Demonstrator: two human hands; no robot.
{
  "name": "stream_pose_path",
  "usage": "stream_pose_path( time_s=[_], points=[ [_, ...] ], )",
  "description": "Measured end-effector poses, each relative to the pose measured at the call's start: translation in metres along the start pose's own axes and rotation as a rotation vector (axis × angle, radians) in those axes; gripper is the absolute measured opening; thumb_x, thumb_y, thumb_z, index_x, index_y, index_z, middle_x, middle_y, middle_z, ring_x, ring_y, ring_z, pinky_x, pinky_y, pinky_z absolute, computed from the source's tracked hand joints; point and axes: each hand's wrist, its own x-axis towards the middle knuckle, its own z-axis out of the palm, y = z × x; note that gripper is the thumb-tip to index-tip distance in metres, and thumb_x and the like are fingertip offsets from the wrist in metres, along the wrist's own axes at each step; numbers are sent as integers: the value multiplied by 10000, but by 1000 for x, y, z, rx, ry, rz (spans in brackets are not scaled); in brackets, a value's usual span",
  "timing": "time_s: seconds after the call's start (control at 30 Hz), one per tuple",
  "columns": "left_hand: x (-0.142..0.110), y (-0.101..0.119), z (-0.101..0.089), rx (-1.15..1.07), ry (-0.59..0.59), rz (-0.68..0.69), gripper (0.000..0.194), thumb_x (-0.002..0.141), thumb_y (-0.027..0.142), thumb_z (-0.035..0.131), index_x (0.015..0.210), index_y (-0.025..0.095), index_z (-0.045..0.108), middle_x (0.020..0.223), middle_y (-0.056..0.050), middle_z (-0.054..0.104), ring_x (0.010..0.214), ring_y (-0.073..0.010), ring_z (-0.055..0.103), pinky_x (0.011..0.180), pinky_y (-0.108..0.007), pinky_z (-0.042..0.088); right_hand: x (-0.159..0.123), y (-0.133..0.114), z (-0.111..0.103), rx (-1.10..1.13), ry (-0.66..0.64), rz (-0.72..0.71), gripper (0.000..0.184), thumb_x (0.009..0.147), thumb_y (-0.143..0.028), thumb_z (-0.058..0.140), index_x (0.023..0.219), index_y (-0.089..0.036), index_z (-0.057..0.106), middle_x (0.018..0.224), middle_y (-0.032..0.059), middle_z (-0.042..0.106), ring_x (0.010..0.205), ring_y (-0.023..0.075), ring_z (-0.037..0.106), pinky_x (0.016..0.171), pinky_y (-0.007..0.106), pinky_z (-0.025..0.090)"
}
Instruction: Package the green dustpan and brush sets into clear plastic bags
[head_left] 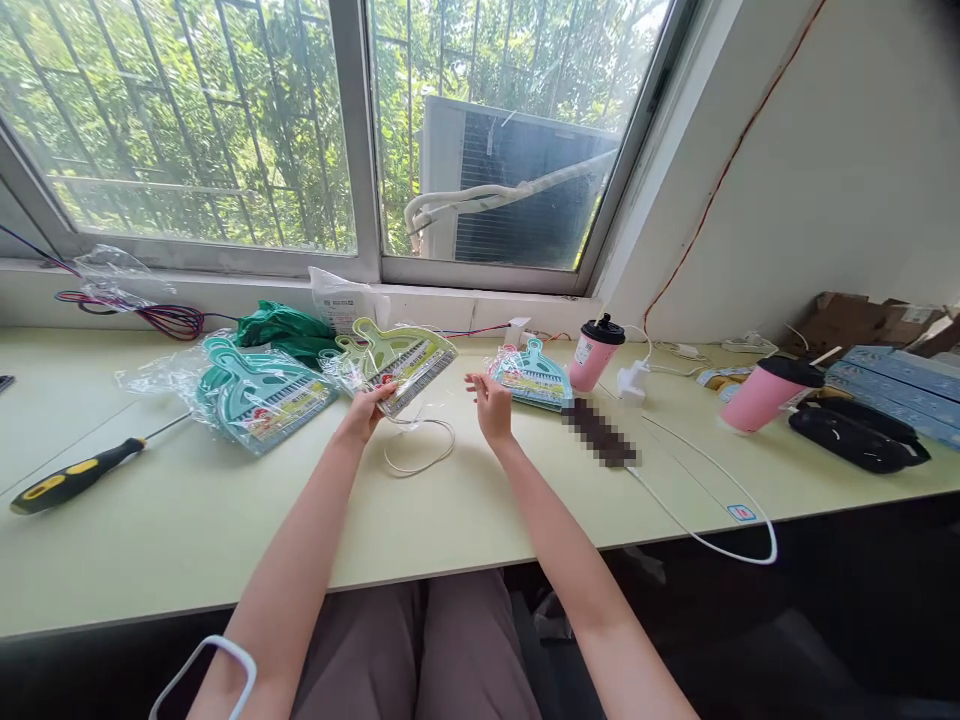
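My left hand [365, 412] grips the lower edge of a yellow-green dustpan set [414, 362] in clear plastic, holding it tilted above the table. To its right is my right hand [493, 404], closed with curled fingers; whether anything small is pinched there I cannot make out. Just beyond that hand lies a light-blue packaged dustpan set [534, 377]. On the left, several mint-green packaged dustpan sets [262, 400] lie in a pile with loose plastic. A thin white cord [420, 468] loops on the table between my forearms.
A screwdriver [79, 475] lies at left. Behind the pile sits a green plastic bag [281, 330]. Pink cups [596, 355] with black lids, a white charger [634, 380], a black case [859, 432] and blue boxes [900, 390] stand at right. A white cable [712, 548] hangs over the front edge.
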Motion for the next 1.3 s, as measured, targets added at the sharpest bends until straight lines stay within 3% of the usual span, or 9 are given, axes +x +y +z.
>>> stream_pose_path(
  time_s=[0.13, 0.27, 0.43, 0.6, 0.73, 0.93, 1.1, 1.2, 1.3],
  points=[
    [4, 10, -26, 5, -73, -45, 215, 630, 98, 783, 823, 90, 689, 744, -56, 695, 646, -135, 642, 599, -228, 564, 1, -2, -12, -446, -116, -375, 502, 901, -78, 508, 1319, -334, 617, 1477, -1, 527, 1400, 228, 428, 1160, 426, 376],
    [4, 8, -31, 48, -155, -85, 225, 636, 127, 808, 822, 93, 687, 739, -53, 687, 638, -129, 638, 585, -217, 552, 0, -1, -10, -547, -142, -524, 412, 914, -132, 568, 1279, -307, 648, 1444, 29, 549, 1386, 233, 432, 1180, 439, 346],
    [0, 4, -26, 123, -220, -142, 295, 625, 124, 822, 877, 101, 672, 778, -51, 689, 641, -129, 644, 569, -215, 541, -2, -8, -9, -466, -111, -523, 197, 945, -263, 589, 894, -314, 772, 1131, 28, 714, 1181, 244, 569, 1067, 431, 439],
    [-4, 5, -22, 186, -195, -142, 310, 629, 132, 829, 860, 140, 622, 672, -9, 634, 590, -139, 623, 568, -245, 530, 2, -19, -9, -348, -76, -474, 88, 840, -321, 738, 762, -316, 778, 1065, 17, 731, 1080, 255, 598, 1030, 453, 435],
    [-5, 0, -19, 276, -243, -135, 439, 579, 189, 872, 934, 139, 619, 748, -31, 666, 611, -153, 639, 557, -257, 510, 5, -17, -10, -294, -19, -415, 121, 800, -328, 773, 684, -296, 765, 1064, 21, 722, 1064, 250, 597, 1022, 453, 411],
    [-9, -7, -6, 337, -389, -76, 484, 571, 289, 890, 974, 111, 689, 863, -100, 714, 731, -187, 672, 628, -261, 515, 8, -1, -10, -259, 166, -281, 125, 791, -330, 768, 693, -252, 757, 1085, 52, 704, 1069, 247, 598, 1028, 447, 392],
    [-14, -7, 5, 312, -458, -12, 560, 608, 338, 880, 1099, 139, 698, 1092, -142, 720, 928, -247, 691, 754, -294, 539, 11, -2, -14, -195, 160, -317, 134, 829, -319, 714, 726, -241, 752, 1111, 61, 695, 1091, 235, 611, 994, 407, 455],
    [-16, -7, 7, 317, -445, -20, 570, 601, 341, 886, 1100, 140, 699, 1097, -149, 720, 949, -268, 694, 783, -319, 540, 10, -4, -15, -155, 167, -308, 93, 811, -301, 728, 747, -237, 750, 1211, 65, 654, 1127, 234, 611, 1022, 407, 464],
    [-18, -6, 6, 340, -414, -18, 599, 578, 329, 896, 1107, 141, 689, 1069, -144, 722, 945, -271, 692, 768, -316, 538, 9, -1, -14, -28, 123, -214, 188, 771, -273, 762, 958, -263, 748, 1238, 58, 651, 1089, 212, 641, 1003, 383, 492]
  ],
)
